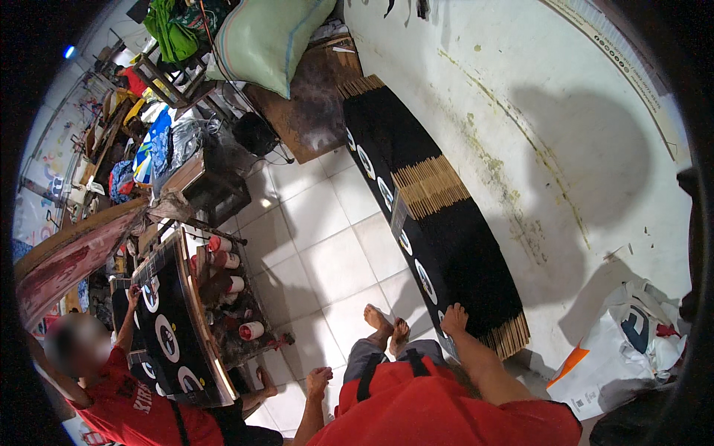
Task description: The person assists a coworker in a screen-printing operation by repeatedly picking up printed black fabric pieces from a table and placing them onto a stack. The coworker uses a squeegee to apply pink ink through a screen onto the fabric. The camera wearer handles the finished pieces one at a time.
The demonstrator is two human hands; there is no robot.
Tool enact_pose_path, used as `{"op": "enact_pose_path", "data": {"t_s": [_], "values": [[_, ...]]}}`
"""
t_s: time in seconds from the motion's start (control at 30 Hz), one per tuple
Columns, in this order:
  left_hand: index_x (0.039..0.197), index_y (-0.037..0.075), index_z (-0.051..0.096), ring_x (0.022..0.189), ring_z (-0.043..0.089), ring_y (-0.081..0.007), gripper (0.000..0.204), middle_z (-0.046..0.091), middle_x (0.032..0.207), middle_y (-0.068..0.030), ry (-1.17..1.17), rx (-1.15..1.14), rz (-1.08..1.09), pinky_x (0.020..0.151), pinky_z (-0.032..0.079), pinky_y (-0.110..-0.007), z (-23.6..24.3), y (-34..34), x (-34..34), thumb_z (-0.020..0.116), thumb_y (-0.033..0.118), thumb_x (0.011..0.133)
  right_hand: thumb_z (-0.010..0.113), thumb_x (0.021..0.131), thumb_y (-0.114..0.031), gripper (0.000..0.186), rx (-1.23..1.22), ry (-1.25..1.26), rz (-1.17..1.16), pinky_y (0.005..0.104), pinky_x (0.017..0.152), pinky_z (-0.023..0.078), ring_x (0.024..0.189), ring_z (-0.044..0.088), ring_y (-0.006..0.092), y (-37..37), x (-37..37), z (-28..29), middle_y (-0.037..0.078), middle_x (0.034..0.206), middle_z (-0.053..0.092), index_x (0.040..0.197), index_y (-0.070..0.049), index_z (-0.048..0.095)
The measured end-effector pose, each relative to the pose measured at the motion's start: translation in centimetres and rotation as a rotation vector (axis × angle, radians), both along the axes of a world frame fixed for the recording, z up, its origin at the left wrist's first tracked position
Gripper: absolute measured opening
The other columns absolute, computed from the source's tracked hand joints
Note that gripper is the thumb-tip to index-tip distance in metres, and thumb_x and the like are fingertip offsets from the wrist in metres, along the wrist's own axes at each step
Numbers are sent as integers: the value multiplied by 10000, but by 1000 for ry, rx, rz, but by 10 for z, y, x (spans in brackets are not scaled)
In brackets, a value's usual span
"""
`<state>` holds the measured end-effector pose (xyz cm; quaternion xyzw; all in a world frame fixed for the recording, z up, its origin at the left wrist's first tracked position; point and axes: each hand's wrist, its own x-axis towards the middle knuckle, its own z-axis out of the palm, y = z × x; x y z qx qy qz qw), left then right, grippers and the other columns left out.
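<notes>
- Step in hand, as I read it: right hand (454,318) rests flat, fingers spread, on the near end of the long black stack (439,223) leaning along the wall (595,89). Pressing or steadying, not gripping anything.
- Left hand (320,380) hangs loosely curled above the tiled floor (327,253), holding nothing, well apart from the stack.
- Stack runs from the wearer's bare feet (383,327) up toward the wooden board (312,104); tan edges show at both ends and in a band in the middle.
- Next move likely calls for a firm two-hand hold at the near end; flat pieces could slide or fan out.
- Labels: row of round white-and-dark marks along the stack's floor-side edge.
- Co-worker in red (126,401) at lower left holds a black panel (175,320) with the same round marks.
- Red-and-white cups (234,284) just beside that panel.
- Pale green sack (268,37) at top; white bag (632,349) with orange and dark patches at lower right.
</notes>
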<state>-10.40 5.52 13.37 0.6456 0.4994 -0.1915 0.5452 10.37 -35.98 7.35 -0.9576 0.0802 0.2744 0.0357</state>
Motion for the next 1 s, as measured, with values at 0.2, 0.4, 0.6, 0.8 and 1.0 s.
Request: {"op": "enact_pose_path", "data": {"t_s": [0.2,0.4,0.6,0.8,1.0], "values": [[979,-12,586,692,617,-169,299,642,813,-84,-42,-35,10,567,443,-266,-5,-1,-14,622,208,781,612,725,-199,389,14,-38,-1,463,867,411,1079,455,305,-7,-4,-4,129,1155,431,1065,-26,536],[882,11,630,634,574,-145,231,637,740,-59,79,-76,42,541,417,-277,-9,-9,-63,627,214,771,656,693,-220,426,21,51,-35,431,890,416,1094,458,306,-4,5,1,135,1167,436,1057,-28,548],[898,20,629,598,556,-152,236,627,719,-55,187,-1,-118,529,415,-286,-9,-8,-85,624,222,777,643,690,-198,392,19,77,-60,429,898,416,1107,455,308,0,6,4,129,1181,438,1040,-37,569],[907,10,618,628,579,-153,266,625,717,-57,95,-69,29,535,414,-287,-12,0,-59,647,236,770,631,696,-191,390,21,125,-41,430,919,402,1122,444,316,2,8,11,133,1222,422,1058,-56,577],[976,-26,567,648,579,-148,341,623,754,-65,-34,-100,32,552,413,-270,-14,8,-13,654,225,762,617,696,-188,396,70,113,-80,430,910,409,1130,437,326,-1,7,18,150,1234,416,1079,-87,590]]}}
